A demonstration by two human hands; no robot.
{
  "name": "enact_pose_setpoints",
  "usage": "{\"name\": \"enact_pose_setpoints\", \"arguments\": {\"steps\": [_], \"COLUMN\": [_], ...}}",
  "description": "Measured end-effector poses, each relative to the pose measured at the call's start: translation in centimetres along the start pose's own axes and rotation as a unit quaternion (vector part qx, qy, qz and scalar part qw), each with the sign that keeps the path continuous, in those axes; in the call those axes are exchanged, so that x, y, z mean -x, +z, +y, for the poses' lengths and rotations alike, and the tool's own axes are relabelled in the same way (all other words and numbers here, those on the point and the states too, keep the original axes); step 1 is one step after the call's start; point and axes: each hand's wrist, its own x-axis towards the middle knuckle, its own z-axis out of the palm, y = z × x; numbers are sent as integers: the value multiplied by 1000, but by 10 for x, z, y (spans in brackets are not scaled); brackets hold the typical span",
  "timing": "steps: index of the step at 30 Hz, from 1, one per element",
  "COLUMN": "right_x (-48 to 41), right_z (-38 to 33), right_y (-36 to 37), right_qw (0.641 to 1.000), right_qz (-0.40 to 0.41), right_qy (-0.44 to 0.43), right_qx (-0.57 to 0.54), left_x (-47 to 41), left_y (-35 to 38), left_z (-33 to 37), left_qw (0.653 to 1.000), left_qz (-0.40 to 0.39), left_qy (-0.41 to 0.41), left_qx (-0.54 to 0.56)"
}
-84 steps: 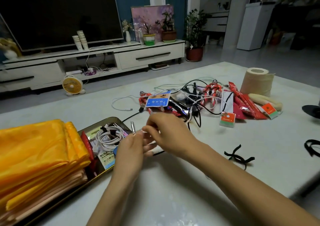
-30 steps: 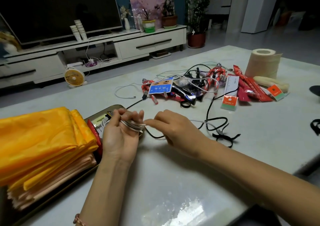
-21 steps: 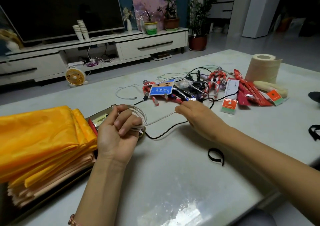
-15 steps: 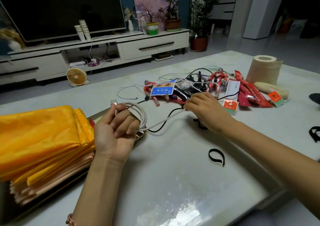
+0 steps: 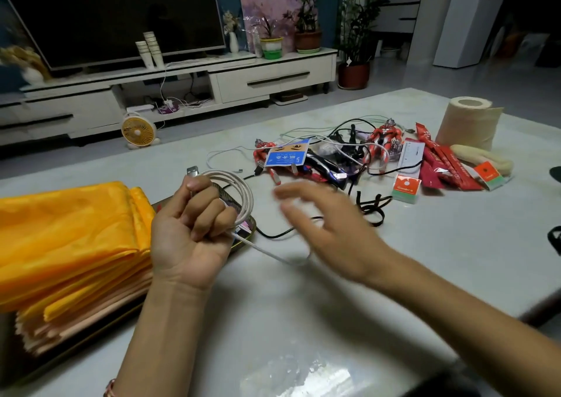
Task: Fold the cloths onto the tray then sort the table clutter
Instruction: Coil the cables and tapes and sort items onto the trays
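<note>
Left hand curled round a coiled white USB cable; right hand blurred, fingers spread, holding nothing.
Folded orange cloths sit stacked on the tray at far left. Cable's loose tail runs from the left fist under the right palm. Behind, tangled cables, red toy figures and red sachets lie on the table; a toilet roll stands far right.

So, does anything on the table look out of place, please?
Yes: cables, toy figures and red sachets lie tangled across the table. The white cable in the left hand has a loose, uncoiled tail.
</note>
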Motion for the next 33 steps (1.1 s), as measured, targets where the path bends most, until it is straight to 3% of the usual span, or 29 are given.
{"name": "enact_pose_setpoints", "arguments": {"steps": [2,3,5,10,13,14,16,18,23,25,30,33], "right_x": [11,16,16,-7,-27,-32,-39,-42,-39,-34,-2,22], "right_z": [-33,-34,-26,-3,11,11,9,2,-22,-27,-28,-19], "right_y": [11,16,18,3,-10,-12,-14,-9,16,30,58,66], "right_qw": [987,985,986,992,980,975,970,961,955,965,942,938], "right_qz": [-147,-173,-152,-90,-66,-58,-23,7,63,65,65,69], "right_qy": [45,30,-8,-23,-4,7,11,3,-13,-20,-45,-120], "right_qx": [-42,-6,63,86,188,213,242,276,289,252,328,317], "left_x": [1,2,6,6,5,4,2,-3,-12,-12,-15,-14], "left_y": [0,1,1,3,13,15,19,22,21,19,23,18], "left_z": [1,3,9,20,13,7,-5,-18,-38,-42,-36,-27], "left_qw": [1000,1000,999,996,996,993,950,901,828,834,947,956], "left_qz": [16,24,31,-3,-25,10,134,174,248,291,277,279], "left_qy": [4,9,9,-39,-83,-90,-59,-28,18,62,45,72], "left_qx": [-3,0,29,76,-3,-72,-275,-396,-503,-465,-156,-55]}}
